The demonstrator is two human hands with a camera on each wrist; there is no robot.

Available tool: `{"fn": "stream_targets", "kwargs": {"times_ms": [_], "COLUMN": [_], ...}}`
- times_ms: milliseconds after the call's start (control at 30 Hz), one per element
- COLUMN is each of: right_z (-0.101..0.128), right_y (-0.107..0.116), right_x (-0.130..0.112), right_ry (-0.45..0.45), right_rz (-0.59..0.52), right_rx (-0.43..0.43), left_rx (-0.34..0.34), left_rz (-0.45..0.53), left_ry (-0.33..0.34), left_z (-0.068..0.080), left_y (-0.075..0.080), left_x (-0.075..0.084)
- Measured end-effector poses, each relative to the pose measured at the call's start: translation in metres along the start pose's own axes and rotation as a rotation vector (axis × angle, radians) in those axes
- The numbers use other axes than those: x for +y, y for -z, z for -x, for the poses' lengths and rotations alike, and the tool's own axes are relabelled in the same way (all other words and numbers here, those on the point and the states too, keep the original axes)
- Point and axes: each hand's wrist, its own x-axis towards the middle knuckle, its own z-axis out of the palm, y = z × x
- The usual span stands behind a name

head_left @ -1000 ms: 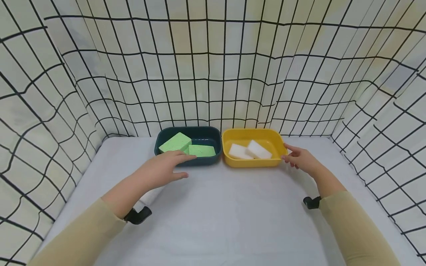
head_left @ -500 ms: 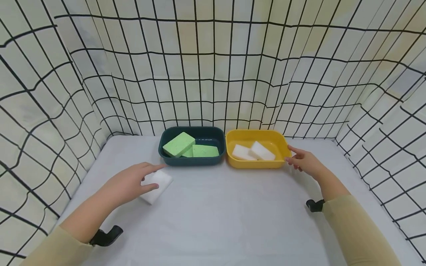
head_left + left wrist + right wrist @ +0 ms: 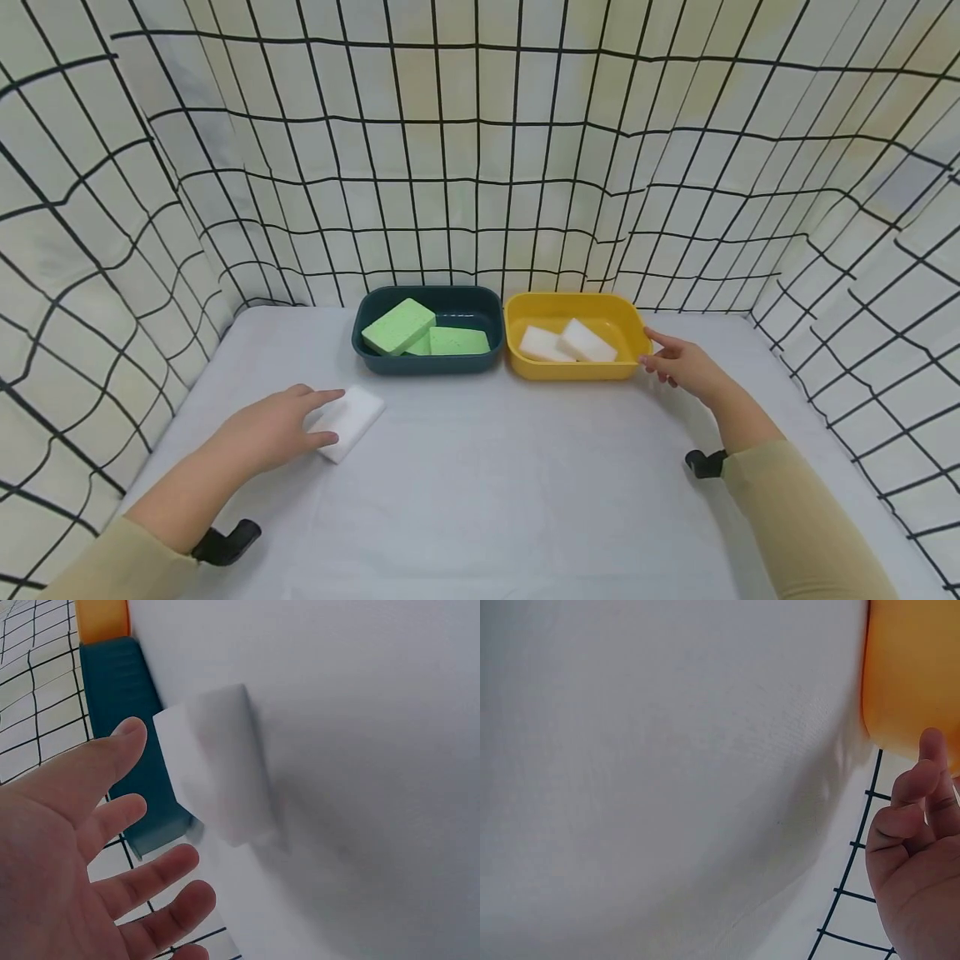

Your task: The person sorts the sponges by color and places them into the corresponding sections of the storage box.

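A white sponge block (image 3: 357,423) lies on the table at the left, set at a slant. My left hand (image 3: 273,427) hovers over its near left end, fingers spread. The left wrist view has the white sponge (image 3: 219,763) just past the thumb and fingertips, with a gap between. Far to the right, my right hand (image 3: 684,365) touches the right end of a yellow tub (image 3: 577,369) with its fingertips. In the right wrist view one finger lies against the tub's outer wall (image 3: 911,682); the other visible fingers bend loosely. Two white sponges (image 3: 588,340) lie inside that tub.
A dark green tub (image 3: 427,364) stands left of the yellow one, close beside it, with several green sponges (image 3: 399,327) in it. A black wire grid (image 3: 476,179) encloses the back and sides of the white-covered table (image 3: 517,492).
My left hand has come back from the green tub, down and left, to above the white sponge on the table. The right hand stays at the yellow tub. The head view has shifted slightly.
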Motion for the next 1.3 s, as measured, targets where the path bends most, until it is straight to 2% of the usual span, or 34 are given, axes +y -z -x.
{"fn": "stream_targets", "kwargs": {"times_ms": [167, 600, 1000, 1167, 1300], "right_z": [0.0, 0.0, 0.001, 0.0, 0.001], "right_y": [0.0, 0.0, 0.0, 0.0, -0.001], "right_x": [0.0, 0.001, 0.0, 0.0, -0.001], "right_ry": [0.006, -0.005, -0.002, 0.006, 0.0], "right_rz": [0.008, 0.007, 0.012, 0.004, 0.003], "right_rx": [-0.001, -0.002, 0.001, -0.001, -0.001], "left_rx": [-0.047, -0.044, -0.027, -0.03, -0.003], "left_rz": [-0.024, -0.027, -0.065, -0.057, -0.034], "left_ry": [0.011, -0.009, -0.011, -0.017, -0.03], "left_z": [-0.003, -0.004, -0.003, -0.004, -0.003], "left_y": [-0.009, -0.023, -0.024, -0.022, -0.019], "left_x": [-0.006, -0.006, -0.007, -0.006, -0.008]}}
